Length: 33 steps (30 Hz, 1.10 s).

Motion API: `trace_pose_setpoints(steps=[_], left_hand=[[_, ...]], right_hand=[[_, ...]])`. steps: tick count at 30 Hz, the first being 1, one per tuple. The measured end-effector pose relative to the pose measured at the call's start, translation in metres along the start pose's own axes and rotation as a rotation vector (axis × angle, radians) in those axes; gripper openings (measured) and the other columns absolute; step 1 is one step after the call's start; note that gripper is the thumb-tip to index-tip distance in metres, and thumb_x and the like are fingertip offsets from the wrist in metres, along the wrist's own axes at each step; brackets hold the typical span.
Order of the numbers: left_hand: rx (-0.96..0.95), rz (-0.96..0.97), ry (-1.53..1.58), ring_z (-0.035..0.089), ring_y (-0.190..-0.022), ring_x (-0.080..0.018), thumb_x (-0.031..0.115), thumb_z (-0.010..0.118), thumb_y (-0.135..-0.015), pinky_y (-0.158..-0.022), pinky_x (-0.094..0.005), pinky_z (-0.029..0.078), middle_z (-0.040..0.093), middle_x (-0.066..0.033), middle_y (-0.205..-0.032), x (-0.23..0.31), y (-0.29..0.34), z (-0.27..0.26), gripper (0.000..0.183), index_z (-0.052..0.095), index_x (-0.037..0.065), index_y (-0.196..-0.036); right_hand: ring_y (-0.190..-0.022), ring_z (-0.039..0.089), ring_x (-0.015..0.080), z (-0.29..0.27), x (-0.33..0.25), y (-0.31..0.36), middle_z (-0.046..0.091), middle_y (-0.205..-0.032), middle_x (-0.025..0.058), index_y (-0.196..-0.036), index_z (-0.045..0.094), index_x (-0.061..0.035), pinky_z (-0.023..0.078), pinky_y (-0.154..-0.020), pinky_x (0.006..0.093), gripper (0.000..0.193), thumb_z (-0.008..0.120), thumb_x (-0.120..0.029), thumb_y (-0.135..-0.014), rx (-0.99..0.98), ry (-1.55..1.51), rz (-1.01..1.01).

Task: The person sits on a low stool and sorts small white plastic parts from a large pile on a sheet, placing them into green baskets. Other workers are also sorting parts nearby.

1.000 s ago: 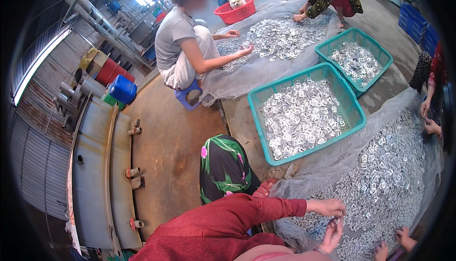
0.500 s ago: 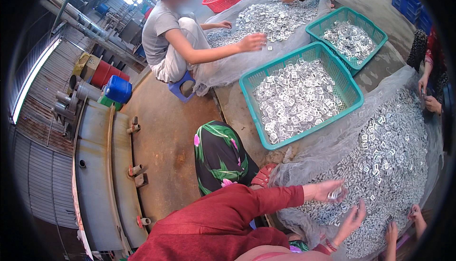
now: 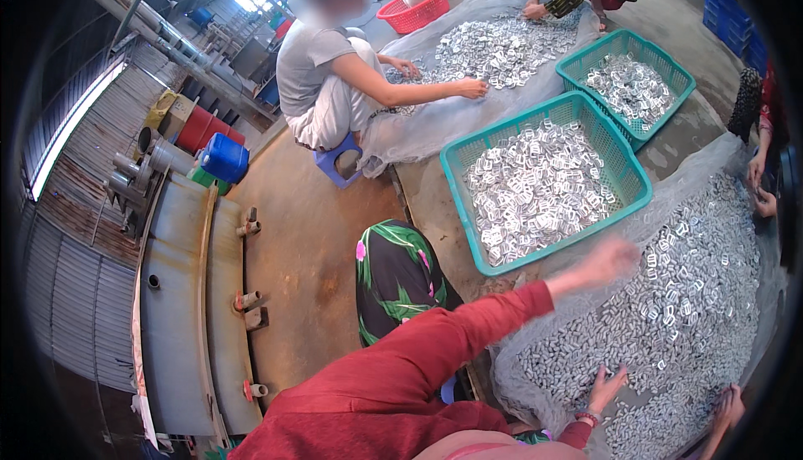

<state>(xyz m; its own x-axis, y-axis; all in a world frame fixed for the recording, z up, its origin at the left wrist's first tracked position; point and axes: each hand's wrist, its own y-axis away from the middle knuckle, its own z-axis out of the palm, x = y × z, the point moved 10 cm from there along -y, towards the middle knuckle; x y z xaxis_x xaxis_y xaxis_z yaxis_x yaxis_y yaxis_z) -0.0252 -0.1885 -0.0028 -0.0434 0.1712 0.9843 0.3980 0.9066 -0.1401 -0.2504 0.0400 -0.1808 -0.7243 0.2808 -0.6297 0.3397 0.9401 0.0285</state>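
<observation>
A mound of small grey pellets mixed with silver slider buckles is spread over a translucent mesh sheet on my right. My left hand, smeared by motion, is over the mound's near edge, close to the large teal basket; whether it holds anything is hidden by the blur. Low on the pellets, my right hand has its thumb and fingers apart, and no buckle shows in it. The large teal basket is well filled with silver buckles.
A second teal basket of buckles stands beyond. One person on a blue stool reaches over another pile. Other people's hands work at my pile's right side. Grey tanks with pipe stubs line the left.
My left hand has moved up toward the large basket from low over the pellets. My right hand has shifted slightly. The seated person's extended hand has come down to the sheet.
</observation>
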Motion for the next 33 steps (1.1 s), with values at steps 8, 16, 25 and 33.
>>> trace_pose_setpoints(steps=[8,16,25,33], left_hand=[[-0.185,0.056,-0.555,0.027,-0.123,-0.0424,0.016,0.063,-0.073,-0.101,-0.0502,0.024,0.031,-0.0223,-0.129,-0.075,0.047,0.185,0.055,0.041,0.008,-0.123],[-0.357,0.217,-0.893,0.038,-0.114,-0.0312,0.020,0.064,-0.068,-0.091,-0.0424,0.033,0.043,-0.0150,-0.120,-0.070,0.114,0.210,0.046,0.051,0.007,-0.110],[-0.501,0.036,-0.813,0.042,-0.106,-0.0306,0.016,0.067,-0.062,-0.085,-0.0425,0.038,0.048,-0.0122,-0.107,-0.069,0.144,0.160,0.031,0.060,0.005,-0.090],[-0.452,-0.131,-0.798,0.052,-0.097,-0.0339,0.015,0.063,-0.072,-0.079,-0.0455,0.045,0.054,-0.0162,-0.097,-0.079,0.125,0.108,0.026,0.059,0.000,-0.092]], right_hand=[[-0.103,0.046,0.0387,-0.017,-0.026,-0.014,0.050,-0.110,0.0221,-0.121,0.040,0.0038,0.036,-0.091,0.0405,0.047,0.058,-0.008,-0.079,-0.144,-0.592,0.287],[-0.102,0.048,0.0346,-0.021,-0.028,0.007,0.050,-0.110,0.0215,-0.119,0.043,0.0050,0.037,-0.089,0.0400,0.046,0.059,-0.009,-0.078,0.027,-0.131,0.062],[-0.070,0.049,0.0104,0.007,-0.075,0.031,0.056,-0.078,0.0027,-0.093,0.055,0.0035,0.041,-0.063,0.0260,0.021,0.064,-0.006,-0.077,-0.258,-0.642,0.169],[-0.072,0.056,0.0122,-0.027,-0.075,0.019,0.057,-0.086,0.0059,-0.103,0.054,-0.0001,0.046,-0.064,0.0210,0.018,0.053,-0.007,-0.087,-0.096,-1.076,0.350]])
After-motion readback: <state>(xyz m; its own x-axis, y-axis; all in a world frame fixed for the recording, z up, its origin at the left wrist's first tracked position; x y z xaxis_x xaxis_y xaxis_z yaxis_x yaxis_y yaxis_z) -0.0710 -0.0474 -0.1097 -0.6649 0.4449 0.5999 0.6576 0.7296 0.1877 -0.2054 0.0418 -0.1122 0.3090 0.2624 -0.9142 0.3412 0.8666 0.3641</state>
